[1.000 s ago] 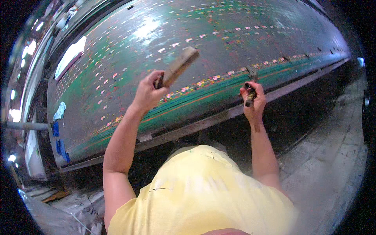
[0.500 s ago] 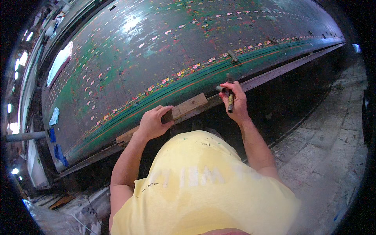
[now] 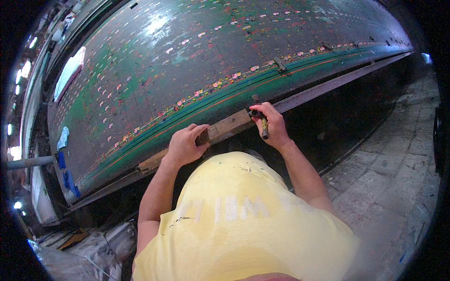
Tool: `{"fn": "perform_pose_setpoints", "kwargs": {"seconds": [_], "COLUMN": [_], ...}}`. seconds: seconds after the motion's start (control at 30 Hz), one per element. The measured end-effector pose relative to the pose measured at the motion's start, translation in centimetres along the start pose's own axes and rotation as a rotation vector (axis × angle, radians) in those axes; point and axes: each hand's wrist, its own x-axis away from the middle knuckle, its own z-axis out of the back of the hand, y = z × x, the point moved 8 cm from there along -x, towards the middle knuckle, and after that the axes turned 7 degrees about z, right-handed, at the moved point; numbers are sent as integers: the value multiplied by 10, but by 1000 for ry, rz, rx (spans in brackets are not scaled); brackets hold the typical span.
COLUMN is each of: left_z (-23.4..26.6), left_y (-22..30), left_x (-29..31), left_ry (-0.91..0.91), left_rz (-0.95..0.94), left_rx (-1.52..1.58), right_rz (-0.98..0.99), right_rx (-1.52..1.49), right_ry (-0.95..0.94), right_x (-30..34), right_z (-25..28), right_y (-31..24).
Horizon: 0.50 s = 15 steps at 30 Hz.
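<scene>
A long wooden bar [image 3: 229, 125] lies along the metal rail at the near edge of the table. Around its middle, beside a darker brown patch, my left hand [image 3: 185, 144] grips it, thumb toward me and fingers on the far side. My right hand [image 3: 274, 126] is closed on a dark metal tool [image 3: 265, 129] with a short, yellow-marked rod. The tool's dark round end is at the bar's right end; whether they touch I cannot tell. My fingers hide part of the tool, so its exact kind is unclear.
The long dark green table [image 3: 154, 89] carries rows of small printed flower motifs and coloured specks. A small metal block [image 3: 280, 64] sits near its front edge. The metal rail [image 3: 337, 84] runs along the front. Blue tape [image 3: 70, 183] hangs at the left corner. Paved floor [image 3: 389, 173] is at right.
My right hand has moved left and slightly down with the metal tool, bringing it to the wooden bar's right end. My left hand stays on the bar.
</scene>
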Motion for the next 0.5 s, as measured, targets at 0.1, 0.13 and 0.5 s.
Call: {"fn": "perform_pose_setpoints", "kwargs": {"seconds": [0.1,0.13,0.5], "left_z": [1,1,-58], "left_y": [2,1,92], "left_x": [0,0,-92], "left_ry": [-23,-31,28], "left_rz": [-2,-3,-187], "left_rx": [-9,-9,-44], "right_rz": [6,0,-35], "right_rx": [31,39,106], "right_ry": [-51,-60,39], "right_x": [-1,-1,11], "right_z": [-4,-6,1], "right_y": [0,2,4]}}
